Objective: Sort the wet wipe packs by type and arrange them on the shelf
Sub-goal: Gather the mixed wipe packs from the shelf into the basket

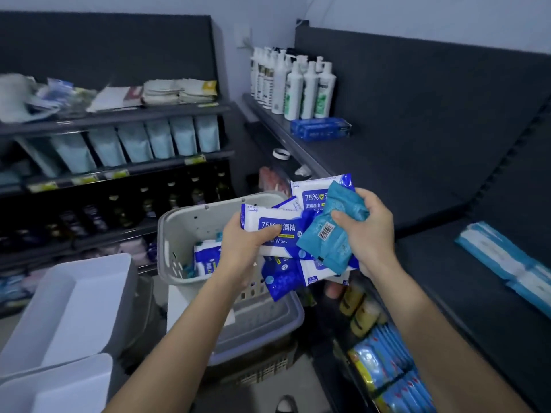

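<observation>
My left hand (244,242) grips a bundle of white-and-blue alcohol wipe packs (275,226) marked 75%, held above a grey basket (176,234). Several more of these packs fan out below and behind it. My right hand (368,231) holds a teal wipe pack (328,242) with a barcode, its thumb pressed on the pack's upper part. More white-and-blue packs (205,259) lie inside the basket. On the dark shelf (402,162) to the right, light-blue wipe packs (504,260) lie flat near its right edge.
White bottles (293,84) and a blue box (320,129) stand at the far end of the right shelf. White trays (74,308) sit at lower left. Left shelves hold pouches (134,144) and dark bottles. Lower right shelves hold blue packs (390,365).
</observation>
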`<state>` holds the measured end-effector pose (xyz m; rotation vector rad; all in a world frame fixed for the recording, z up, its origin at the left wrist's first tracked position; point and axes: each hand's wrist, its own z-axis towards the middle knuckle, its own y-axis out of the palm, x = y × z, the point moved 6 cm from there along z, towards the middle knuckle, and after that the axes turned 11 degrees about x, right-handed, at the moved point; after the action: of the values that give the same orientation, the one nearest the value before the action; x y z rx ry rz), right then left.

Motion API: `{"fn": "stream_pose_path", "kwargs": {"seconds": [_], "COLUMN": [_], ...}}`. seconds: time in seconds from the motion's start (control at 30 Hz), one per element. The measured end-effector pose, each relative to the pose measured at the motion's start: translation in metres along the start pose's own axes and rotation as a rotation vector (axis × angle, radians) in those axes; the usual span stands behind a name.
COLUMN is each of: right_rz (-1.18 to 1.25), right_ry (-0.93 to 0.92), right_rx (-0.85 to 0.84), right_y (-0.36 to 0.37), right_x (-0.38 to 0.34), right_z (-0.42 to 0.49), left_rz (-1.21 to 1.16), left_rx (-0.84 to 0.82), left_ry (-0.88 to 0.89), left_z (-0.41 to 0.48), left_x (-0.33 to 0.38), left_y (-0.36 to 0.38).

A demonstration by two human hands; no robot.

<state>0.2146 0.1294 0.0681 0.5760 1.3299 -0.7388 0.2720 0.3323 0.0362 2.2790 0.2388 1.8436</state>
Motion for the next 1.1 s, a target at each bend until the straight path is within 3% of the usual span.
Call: {"fn": "stream_pose_path", "kwargs": {"seconds": [0.4, 0.8, 0.97, 1.1], "right_rz": [0.014, -0.321, -0.708, -0.920], "right_ry": [0.006, 0.211, -0.012, -0.091], "right_rx": [-0.194, -0.382, -0.597, -0.534], "right_y": [0.153, 0.212, 0.225, 0.210], "right_x": [0.025, 0.129, 0.143, 0.140], "right_z": [0.074, 0.046, 0.036, 0.037], "left_rz": [0.110, 0.417, 0.887, 1.189], "left_rx": [0.254, 0.267, 0.203, 0.127], "left_ry": [0.078, -0.169, 0.049, 0.334], "left_z": [0.128, 0.178, 0.184, 0.182], "left_x": [0.030, -0.048, -0.055, -0.040], "left_y": [-0.054, -0.120, -0.124, -0.114]}}
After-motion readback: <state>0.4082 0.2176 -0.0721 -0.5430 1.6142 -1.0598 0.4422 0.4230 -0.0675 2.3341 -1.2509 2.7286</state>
